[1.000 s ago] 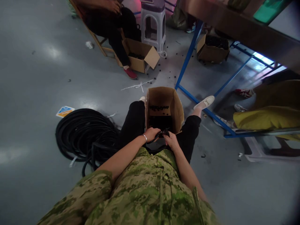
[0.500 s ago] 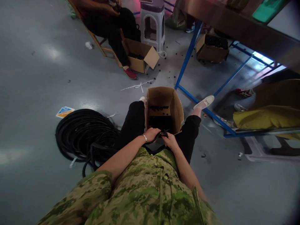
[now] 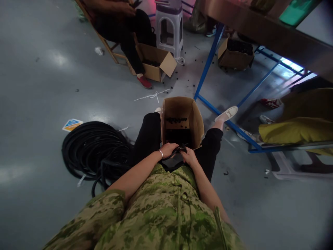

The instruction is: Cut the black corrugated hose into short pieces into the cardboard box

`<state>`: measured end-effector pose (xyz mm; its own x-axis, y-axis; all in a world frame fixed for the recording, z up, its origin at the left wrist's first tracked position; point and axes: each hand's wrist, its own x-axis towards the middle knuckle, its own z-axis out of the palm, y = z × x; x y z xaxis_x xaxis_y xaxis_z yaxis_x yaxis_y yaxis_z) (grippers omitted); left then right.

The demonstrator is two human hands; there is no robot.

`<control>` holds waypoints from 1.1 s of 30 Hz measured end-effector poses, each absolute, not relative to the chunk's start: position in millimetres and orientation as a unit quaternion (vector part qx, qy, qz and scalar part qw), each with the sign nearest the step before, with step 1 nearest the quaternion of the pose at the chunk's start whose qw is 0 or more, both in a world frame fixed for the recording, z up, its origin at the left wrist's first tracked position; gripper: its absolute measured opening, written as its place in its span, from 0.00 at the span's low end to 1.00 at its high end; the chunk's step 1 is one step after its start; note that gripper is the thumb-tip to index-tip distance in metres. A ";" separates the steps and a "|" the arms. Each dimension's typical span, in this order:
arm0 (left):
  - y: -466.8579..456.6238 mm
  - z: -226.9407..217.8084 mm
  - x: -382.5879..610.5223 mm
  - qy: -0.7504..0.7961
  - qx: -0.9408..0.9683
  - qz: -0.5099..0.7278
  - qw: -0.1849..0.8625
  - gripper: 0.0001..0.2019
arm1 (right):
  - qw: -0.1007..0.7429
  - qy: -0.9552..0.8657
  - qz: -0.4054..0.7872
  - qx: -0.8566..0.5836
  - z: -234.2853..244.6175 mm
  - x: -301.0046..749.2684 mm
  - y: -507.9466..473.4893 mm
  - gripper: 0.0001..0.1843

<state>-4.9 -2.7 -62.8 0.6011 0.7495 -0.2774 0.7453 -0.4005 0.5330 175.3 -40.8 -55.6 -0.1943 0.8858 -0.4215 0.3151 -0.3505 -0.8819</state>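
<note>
Over the near edge of an open cardboard box [image 3: 196, 118], my two hands work close together. My left hand [image 3: 169, 150] is closed around a black tube [image 3: 173, 152], whose end points toward my right hand. My right hand [image 3: 190, 157] is closed on what look like dark scissors [image 3: 184, 147], their pointed tips showing above the fingers beside the tube. Short black pieces [image 3: 177, 120] lie inside the box, which stands between my legs. A large coil of black tubing [image 3: 91, 149] rests on the floor by my left leg.
A blue metal table frame [image 3: 208, 66] stands ahead to the right. Beyond my box, a seated person [image 3: 125, 38] has another cardboard box [image 3: 153, 71] by the feet, near a plastic stool [image 3: 169, 31]. A further box [image 3: 235, 57] sits under the table.
The dark scissors at my right hand have shifted slightly, and their pointed tips now show apart. Both hands stay almost in place. The seated person's hands have moved a little.
</note>
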 end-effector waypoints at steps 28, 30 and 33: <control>-1.3 -67.9 -3.9 0.455 0.837 0.009 0.305 0.16 | 0.264 -0.506 0.578 -0.583 -62.1 176.3 -41.1 0.08; -1.5 -64.8 -3.5 0.453 0.837 0.004 0.307 0.16 | 0.258 -0.513 0.570 -0.587 -60.9 176.1 -41.0 0.08; -1.6 -61.3 -3.1 0.446 0.842 -0.003 0.303 0.13 | 0.238 -0.534 0.550 -0.596 -60.4 176.1 -40.9 0.09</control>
<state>-3.1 -1.6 -61.3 0.6014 0.7497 -0.2762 0.7537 -0.4178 0.5073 176.1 -40.9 -60.4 -0.1757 0.8991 -0.4009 0.3744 -0.3156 -0.8719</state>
